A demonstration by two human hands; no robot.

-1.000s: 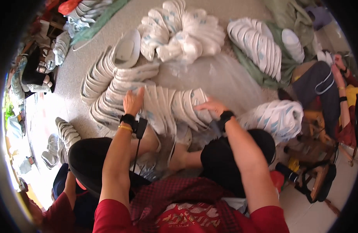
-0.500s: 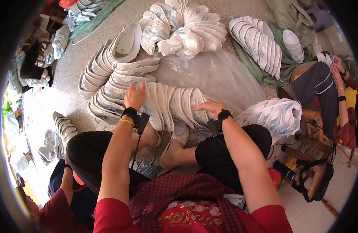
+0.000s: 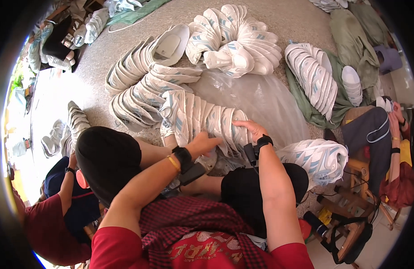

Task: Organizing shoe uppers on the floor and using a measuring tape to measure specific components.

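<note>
- co-worker (image 3: 50, 219) in dark red, near left.
- curved stacks of white uppers (image 3: 146, 92) on the floor, left of centre.
- row of nested white-and-blue shoe uppers (image 3: 202, 114), centre, lying before the person.
- left hand (image 3: 203, 144) at the row's near edge: fingers partly open, pointing right; cannot tell whether they pinch anything.
- right hand (image 3: 256, 129) on the row's right end, one digit outstretched, grip unclear.
- clear plastic sheet (image 3: 269, 98), far side.
- bundled uppers (image 3: 312, 159), right.

From the lower left, the left arm (image 3: 146, 186) bends up, and the left hand (image 3: 205, 144) points right, maybe with curled fingers (image 3: 214, 142). The right arm (image 3: 277, 193) comes up straighter from the lower right; the right hand (image 3: 254, 129) points left.
</note>
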